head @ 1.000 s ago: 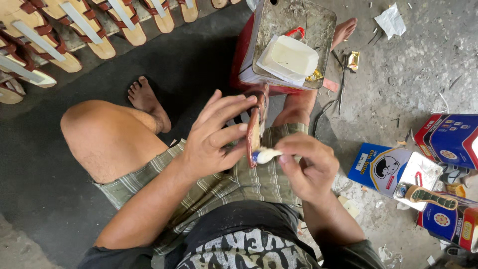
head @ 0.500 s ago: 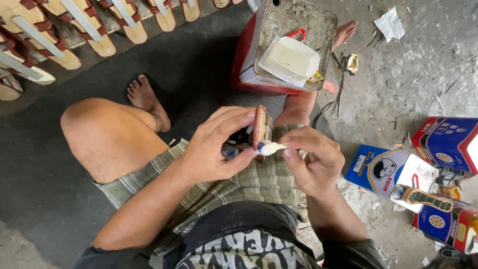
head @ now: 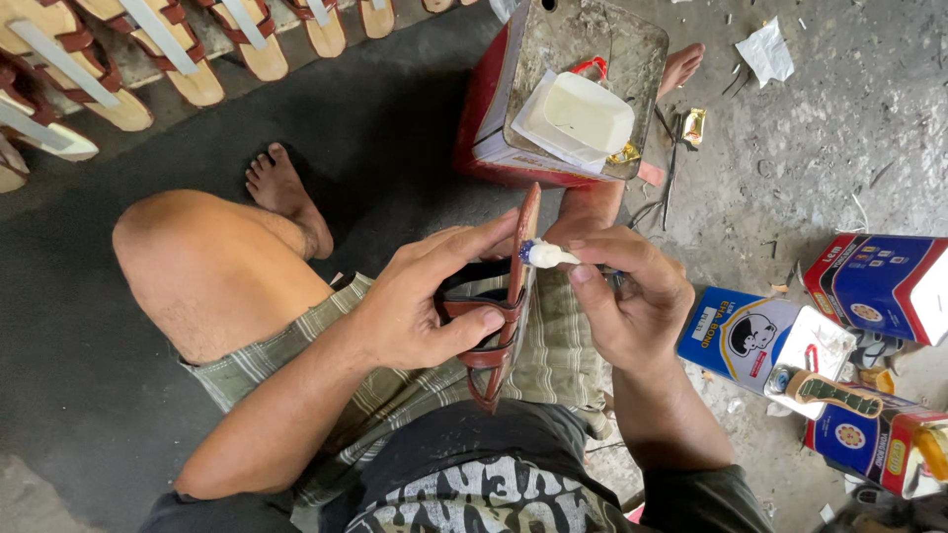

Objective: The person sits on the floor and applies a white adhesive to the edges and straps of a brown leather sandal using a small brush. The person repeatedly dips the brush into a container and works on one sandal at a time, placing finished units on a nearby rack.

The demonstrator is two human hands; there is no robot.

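The sandal (head: 506,296), which a second ago lay more flatly between the hands, now stands on its edge, the sole's thin side toward the camera and its brown straps bulging out under the left thumb. The left hand (head: 420,311) is closed round it, thumb across the straps, the other fingers stretched up along the sole's back. The brush (head: 546,256) has moved too: half a second ago its pale tip sat lower, at the sole's side, and now it touches the edge near the top, just beyond the left fingertips. The right hand (head: 632,306) pinches it between thumb and forefinger, the remaining fingers curled in. From this the gluing looks to be creeping along the rim, the sandal turned to bring each new stretch to the bristles (a judgement, not a thing seen).

Beyond the fingertips sits a white tub (head: 583,114) on a battered metal tray (head: 632,59), which rests on a red box (head: 484,128). To the right of the right hand are glue cartons (head: 755,336) in blue and red, on rough, littered concrete floor (head: 839,148). Well off to the left of the left hand, a row of finished sandals (head: 178,49) lies along a dark mat (head: 385,128).
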